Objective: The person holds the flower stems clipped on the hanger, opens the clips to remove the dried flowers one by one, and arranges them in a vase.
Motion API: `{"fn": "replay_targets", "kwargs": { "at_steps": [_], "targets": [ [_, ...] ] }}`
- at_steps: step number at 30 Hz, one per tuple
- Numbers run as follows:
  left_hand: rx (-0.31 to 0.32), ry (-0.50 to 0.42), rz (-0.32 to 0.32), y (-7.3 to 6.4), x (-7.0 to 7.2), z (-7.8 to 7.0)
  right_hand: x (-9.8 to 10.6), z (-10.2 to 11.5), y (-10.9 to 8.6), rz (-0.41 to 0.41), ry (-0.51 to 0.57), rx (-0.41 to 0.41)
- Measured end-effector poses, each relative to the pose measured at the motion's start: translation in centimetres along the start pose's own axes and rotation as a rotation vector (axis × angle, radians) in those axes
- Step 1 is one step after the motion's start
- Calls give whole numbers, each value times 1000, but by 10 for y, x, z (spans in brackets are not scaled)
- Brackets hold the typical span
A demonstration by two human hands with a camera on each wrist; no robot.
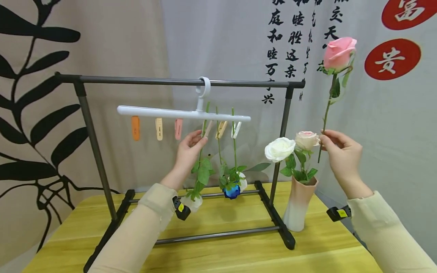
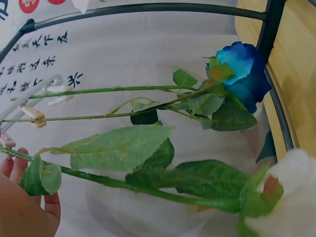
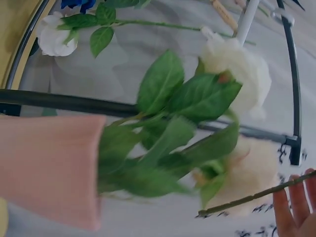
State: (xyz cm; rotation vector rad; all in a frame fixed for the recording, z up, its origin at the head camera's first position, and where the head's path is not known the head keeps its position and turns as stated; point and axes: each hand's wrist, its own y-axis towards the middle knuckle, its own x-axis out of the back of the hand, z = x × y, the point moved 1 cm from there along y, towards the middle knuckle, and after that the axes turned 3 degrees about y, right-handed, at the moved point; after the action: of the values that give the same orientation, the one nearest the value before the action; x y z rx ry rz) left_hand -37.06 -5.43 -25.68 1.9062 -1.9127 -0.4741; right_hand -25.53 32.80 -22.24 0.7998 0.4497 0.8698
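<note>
In the head view, my left hand [image 1: 188, 148] is raised to the white hanger [image 1: 157, 112], its fingertips pinching the lower end of a pale pink clothespin [image 1: 208, 129]. Beside those fingers runs the stem of a white rose [image 1: 194, 204], hanging head down. The left wrist view shows this stem [image 2: 123, 183] crossing in front of the fingers. My right hand [image 1: 345, 161] pinches a pink rose [image 1: 339, 55] low on its stem, bloom upward. Its cut stem end [image 3: 210, 212] shows in the right wrist view, close to the roses in the vase [image 1: 297, 208].
A dark metal rack [image 1: 283, 113] stands on the wooden table [image 1: 239, 256], carrying the hanger. A blue rose [image 1: 232, 191] and another white rose [image 1: 242, 182] hang upside down. Orange [image 1: 135, 128], yellow [image 1: 159, 129] and pink clothespins [image 1: 178, 129] hang at left.
</note>
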Motion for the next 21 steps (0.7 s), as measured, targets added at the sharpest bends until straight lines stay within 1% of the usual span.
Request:
{"fn": "replay_targets", "kwargs": {
  "at_steps": [4, 7, 11, 15, 17, 21],
  "targets": [
    [0, -3, -2, -1, 2, -2, 8, -11, -2, -10, 168, -144],
    [4, -12, 7, -1, 4, -2, 12, -22, -6, -23, 231, -232],
    [19, -23, 18, -3, 5, 0, 17, -38, -12, -19, 257, -303],
    [35, -40, 21, -5, 6, 1, 19, -52, -20, 16, 336, -351],
    [41, -44, 30, -5, 6, 1, 20, -57, -24, 39, 334, -360],
    [59, -59, 45, -6, 5, 2, 22, -65, -33, 92, 253, -365]
  ]
}}
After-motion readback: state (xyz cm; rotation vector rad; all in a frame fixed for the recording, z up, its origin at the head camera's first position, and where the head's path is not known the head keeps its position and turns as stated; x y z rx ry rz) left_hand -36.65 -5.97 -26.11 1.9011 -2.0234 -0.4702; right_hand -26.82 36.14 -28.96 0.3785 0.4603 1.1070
